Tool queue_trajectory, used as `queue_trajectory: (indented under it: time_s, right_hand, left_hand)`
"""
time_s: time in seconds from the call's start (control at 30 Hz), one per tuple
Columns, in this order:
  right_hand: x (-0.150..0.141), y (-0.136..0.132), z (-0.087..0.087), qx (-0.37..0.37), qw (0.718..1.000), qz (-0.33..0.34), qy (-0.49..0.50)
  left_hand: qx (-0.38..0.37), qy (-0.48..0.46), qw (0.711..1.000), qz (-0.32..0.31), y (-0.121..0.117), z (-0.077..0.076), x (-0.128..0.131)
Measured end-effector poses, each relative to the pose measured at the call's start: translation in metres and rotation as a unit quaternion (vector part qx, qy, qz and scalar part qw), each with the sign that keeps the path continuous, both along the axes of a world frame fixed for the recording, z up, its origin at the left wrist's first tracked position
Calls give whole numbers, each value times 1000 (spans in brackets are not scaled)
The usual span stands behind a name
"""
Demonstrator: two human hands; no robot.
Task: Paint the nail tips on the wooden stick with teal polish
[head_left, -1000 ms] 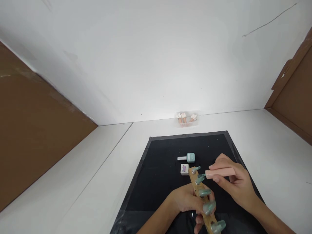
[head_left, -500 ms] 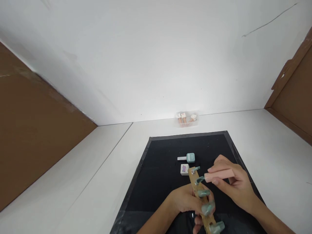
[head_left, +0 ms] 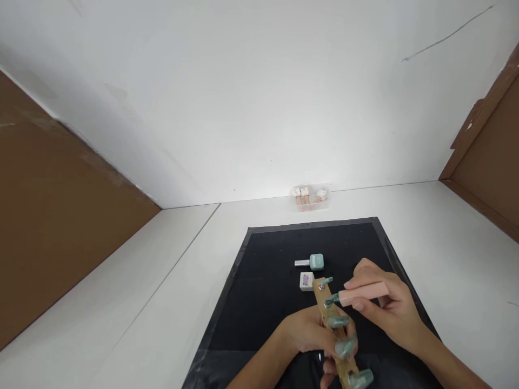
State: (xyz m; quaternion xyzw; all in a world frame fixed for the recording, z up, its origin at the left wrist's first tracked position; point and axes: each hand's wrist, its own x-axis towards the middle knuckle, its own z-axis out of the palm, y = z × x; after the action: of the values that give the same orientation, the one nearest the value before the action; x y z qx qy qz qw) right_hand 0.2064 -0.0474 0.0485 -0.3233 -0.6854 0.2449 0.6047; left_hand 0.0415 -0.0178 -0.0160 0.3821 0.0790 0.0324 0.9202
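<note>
My left hand is wrapped around a wooden nail stand, a narrow strip that slants down toward me. Several translucent green false nails are mounted along it, pointing right. Between the thumb and fingers of my right hand is a nail polish brush with a square pink handle. Its tip is at the second nail from the far end; whether the bristles touch it is too small to tell. Just beyond the stand sits a small white box-like item with a purple print.
A teal polish bottle with a silver cap lies on the black mat. At the wall stands a clear tray holding several pink items with white square ends. Brown panels flank the white table.
The pink-handled brush has shifted very slightly left at the second nail. My left hand and the nail stand stay in place.
</note>
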Motion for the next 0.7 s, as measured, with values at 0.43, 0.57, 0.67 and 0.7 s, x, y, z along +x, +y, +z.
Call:
queue_trajectory:
  time_s: [0.43,0.57,0.67,0.7]
  right_hand:
    - [-1,0,1,-22,999,-21,13]
    - [-1,0,1,-33,999,-20,12]
    - [0,0,1,-32,999,-24,17]
    - [0,0,1,-25,999,-15,15]
  left_hand:
    - [-6,-5,1000,-6,0,-1,-1]
    - [-7,-4,1000,-12,0,-2,-2]
    - [-6,-6,1000,-5,0,-4,-3]
    - [-5,-6,1000,-7,0,-5,-4]
